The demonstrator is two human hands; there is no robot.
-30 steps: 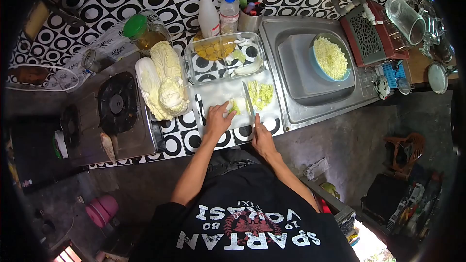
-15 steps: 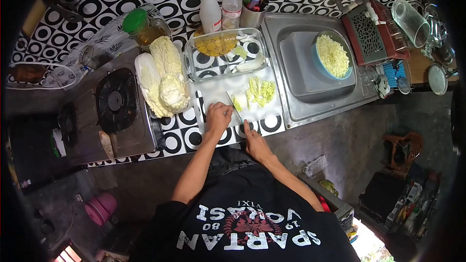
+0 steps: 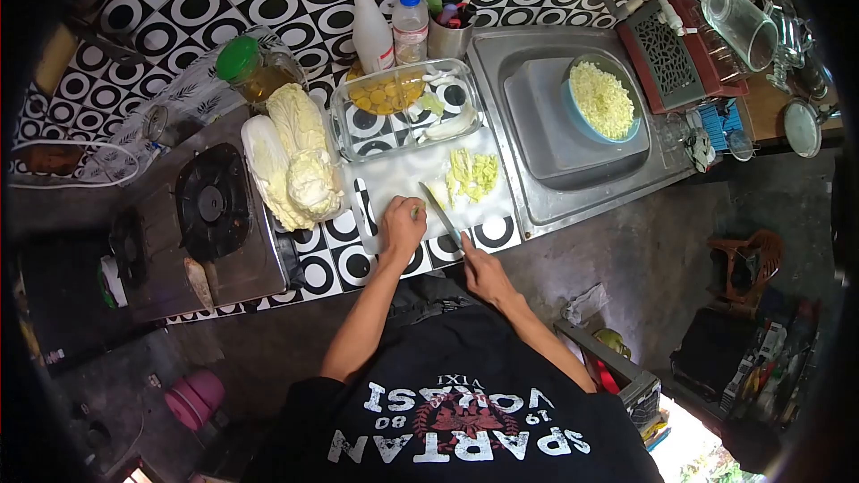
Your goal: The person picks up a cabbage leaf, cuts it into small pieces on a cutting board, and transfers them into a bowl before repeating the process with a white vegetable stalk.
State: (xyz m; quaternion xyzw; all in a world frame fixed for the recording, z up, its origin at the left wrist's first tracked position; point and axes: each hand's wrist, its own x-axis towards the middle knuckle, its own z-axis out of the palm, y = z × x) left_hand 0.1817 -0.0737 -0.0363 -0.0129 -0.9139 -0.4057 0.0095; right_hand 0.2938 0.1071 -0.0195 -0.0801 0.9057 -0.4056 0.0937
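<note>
My right hand [image 3: 490,275] is closed around the handle of a kitchen knife [image 3: 443,215]. Its blade points away from me, low over a translucent cutting board [image 3: 380,181]. Curled just left of the blade, my left hand [image 3: 403,225] pinches a small pale-green piece of cabbage, mostly hidden by the fingers. A pale cut piece of cabbage [image 3: 436,191] lies by the blade tip. To its right, chopped cabbage leaves [image 3: 472,175] form a loose heap on the board.
Behind the board stands a glass dish [image 3: 340,130] with white and green pieces inside. Whole napa cabbages [image 3: 291,161] lie on the left, beside the gas stove [image 3: 215,192]. A bowl of chopped pale vegetable [image 3: 604,100] sits in the steel sink [image 3: 537,192]. Bottles [image 3: 410,31] line the wall.
My right hand has shifted slightly right and toward me with the knife. My left hand is more curled and a bit lower. The whole view has shifted slightly.
</note>
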